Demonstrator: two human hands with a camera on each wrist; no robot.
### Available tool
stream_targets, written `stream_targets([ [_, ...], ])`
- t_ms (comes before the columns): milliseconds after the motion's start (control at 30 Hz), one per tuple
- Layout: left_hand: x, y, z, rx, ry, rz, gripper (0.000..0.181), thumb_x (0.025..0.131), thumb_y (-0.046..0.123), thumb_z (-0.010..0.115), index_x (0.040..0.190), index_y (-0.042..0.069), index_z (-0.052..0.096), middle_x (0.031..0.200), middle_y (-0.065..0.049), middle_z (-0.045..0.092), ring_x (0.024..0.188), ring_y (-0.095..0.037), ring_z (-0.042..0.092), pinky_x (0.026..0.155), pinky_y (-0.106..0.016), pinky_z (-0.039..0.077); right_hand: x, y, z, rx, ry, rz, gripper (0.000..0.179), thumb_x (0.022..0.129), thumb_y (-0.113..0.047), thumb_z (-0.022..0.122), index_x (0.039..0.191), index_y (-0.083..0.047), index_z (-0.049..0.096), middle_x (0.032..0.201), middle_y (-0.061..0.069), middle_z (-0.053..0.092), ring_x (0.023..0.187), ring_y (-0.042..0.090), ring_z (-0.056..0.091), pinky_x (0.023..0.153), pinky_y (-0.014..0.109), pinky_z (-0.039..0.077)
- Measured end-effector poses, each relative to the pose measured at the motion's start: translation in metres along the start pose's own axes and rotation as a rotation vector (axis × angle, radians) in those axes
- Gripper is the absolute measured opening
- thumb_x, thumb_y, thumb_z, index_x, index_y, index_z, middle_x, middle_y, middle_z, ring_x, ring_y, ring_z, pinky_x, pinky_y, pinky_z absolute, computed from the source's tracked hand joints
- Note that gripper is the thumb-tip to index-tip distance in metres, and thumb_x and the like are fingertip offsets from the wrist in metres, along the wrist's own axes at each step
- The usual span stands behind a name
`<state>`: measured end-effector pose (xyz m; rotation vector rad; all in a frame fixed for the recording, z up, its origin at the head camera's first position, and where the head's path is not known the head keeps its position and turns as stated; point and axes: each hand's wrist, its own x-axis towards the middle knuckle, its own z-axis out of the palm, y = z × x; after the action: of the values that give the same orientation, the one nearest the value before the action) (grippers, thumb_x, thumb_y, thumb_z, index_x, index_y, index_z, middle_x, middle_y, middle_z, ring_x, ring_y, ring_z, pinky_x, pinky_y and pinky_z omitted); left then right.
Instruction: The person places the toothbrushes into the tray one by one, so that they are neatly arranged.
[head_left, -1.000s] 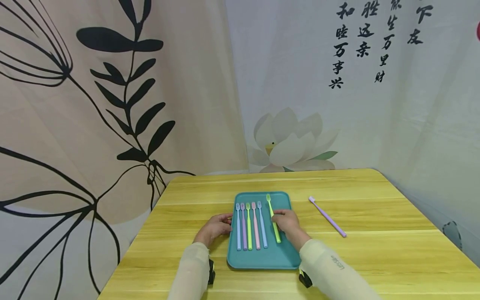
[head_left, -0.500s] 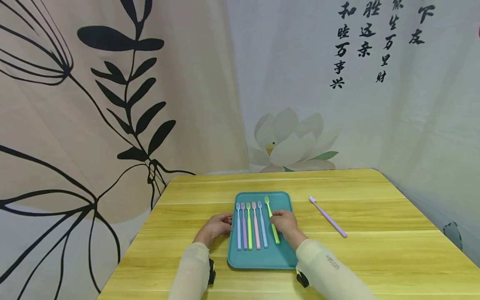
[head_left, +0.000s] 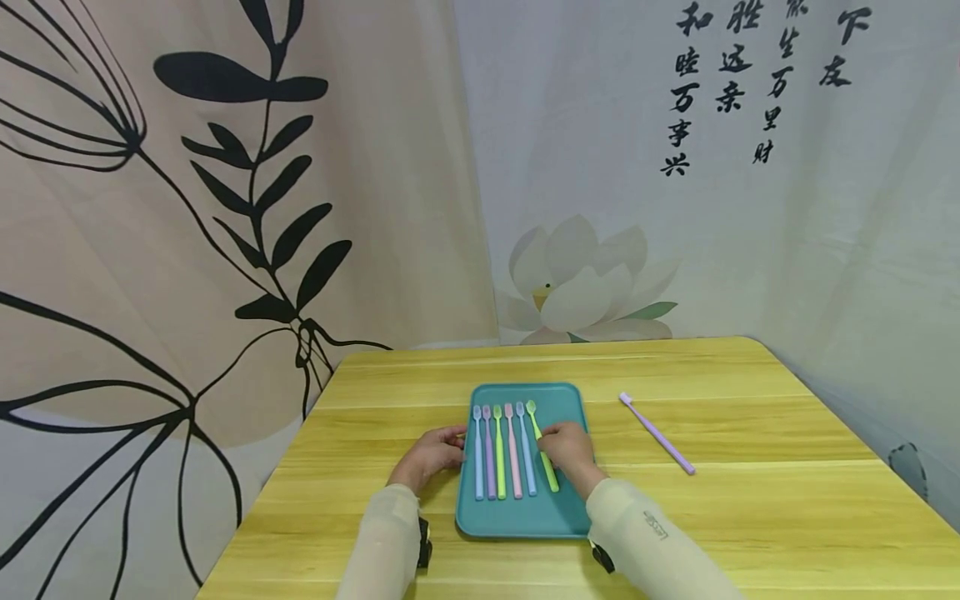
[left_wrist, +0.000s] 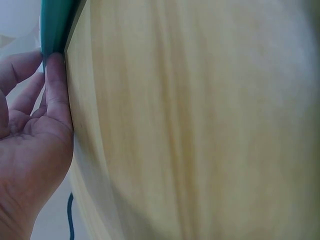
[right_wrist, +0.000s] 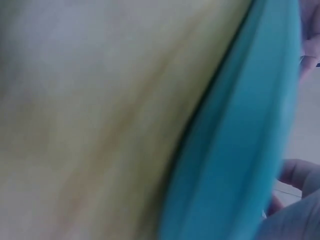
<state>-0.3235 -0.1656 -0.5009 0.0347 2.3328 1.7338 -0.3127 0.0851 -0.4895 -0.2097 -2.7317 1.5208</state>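
Observation:
A teal tray (head_left: 517, 521) lies on the table with several toothbrushes side by side in it: blue, purple, yellow-green, pink and blue. My right hand (head_left: 572, 450) pinches another yellow-green toothbrush (head_left: 550, 475) by its handle, right of the row, its head tilted left close to the last blue toothbrush (head_left: 528, 467). My left hand (head_left: 431, 457) grips the tray's left edge; in the left wrist view its fingertips (left_wrist: 56, 75) meet the tray's side wall (left_wrist: 55, 30). The right wrist view shows the tray's outer wall (right_wrist: 235, 150) and part of the right hand (right_wrist: 300, 200); the held toothbrush is hidden there.
A purple toothbrush (head_left: 657, 435) lies slanted on the wooden table (head_left: 750, 517), right of the tray. Behind the table hangs a printed cloth (head_left: 405, 167) with plants, a lotus and writing.
My right hand has moved slightly left with the yellow-green toothbrush, whose head has come down and nearer the row. The left hand has stayed at the tray's edge.

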Motion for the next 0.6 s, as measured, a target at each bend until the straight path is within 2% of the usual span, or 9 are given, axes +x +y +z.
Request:
stream_targets([
  [67,0.0000,0.0000,0.0000,0.003,0.001,-0.005,0.061,0.079,-0.012,0.064,0.139,-0.005,0.052,0.109,-0.015,0.058,0.091,-0.021,0.058,0.082,-0.034,0.054,0.0004,0.0005,0.0004,0.011,-0.007,0.002,0.022,0.085,-0.007,0.066,0.103,0.003,0.073,0.093,0.011,0.069,0.066,0.018,0.061,0.055,0.030,0.053],
  [367,0.0005,0.0002,0.0002,-0.003,0.000,-0.010,0.060,0.080,-0.013,0.063,0.139,-0.005,0.052,0.108,-0.016,0.058,0.091,-0.022,0.058,0.080,-0.033,0.054,-0.0056,-0.0043,-0.0035,0.016,-0.003,0.002,0.019,0.081,-0.005,0.068,0.098,0.003,0.072,0.086,0.010,0.067,0.061,0.017,0.059,0.055,0.028,0.051],
  [600,0.0036,-0.0018,0.0003,0.014,0.003,-0.012,0.059,0.081,-0.012,0.063,0.139,-0.004,0.053,0.109,-0.015,0.058,0.092,-0.022,0.058,0.082,-0.034,0.054,-0.0012,-0.0012,-0.0008,0.021,-0.010,0.013,0.020,0.082,-0.007,0.070,0.100,0.002,0.072,0.088,0.009,0.067,0.062,0.017,0.059,0.056,0.030,0.051],
])
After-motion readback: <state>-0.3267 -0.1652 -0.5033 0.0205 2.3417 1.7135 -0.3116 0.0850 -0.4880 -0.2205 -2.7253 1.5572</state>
